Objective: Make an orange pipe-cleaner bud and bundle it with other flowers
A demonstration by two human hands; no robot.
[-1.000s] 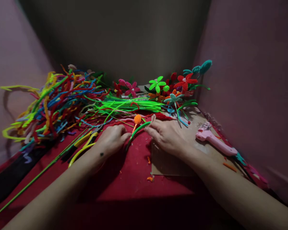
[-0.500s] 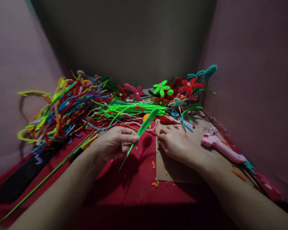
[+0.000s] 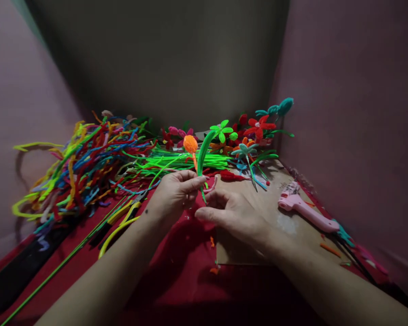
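A curved green fuzzy leaf [image 3: 204, 151] stands upright, pinched near its base by my left hand [image 3: 182, 192]. Just left of the leaf, an orange bud [image 3: 190, 144] rises on an orange stem from behind the same fingers; how its stem is held is hidden. The leaf's thin stem end points down below my left fingertips. My right hand [image 3: 241, 217] is beside that stem end, over the cardboard's left edge, thumb and forefinger apart. Whether its fingertips touch the stem cannot be made out.
Colourful fuzzy stems [image 3: 98, 158] are heaped at the left, with green stems [image 3: 190, 160] behind my hands. Yellow-handled pliers [image 3: 122, 222] lie by my left forearm. Finished flowers [image 3: 258, 127] stand behind the cardboard [image 3: 245, 249]; a pink glue gun [image 3: 306, 210] rests at the right.
The leaf now stands more upright and looks bent, and the orange bud has risen to its left. My right hand has moved left toward the stem end and its fingers have parted.
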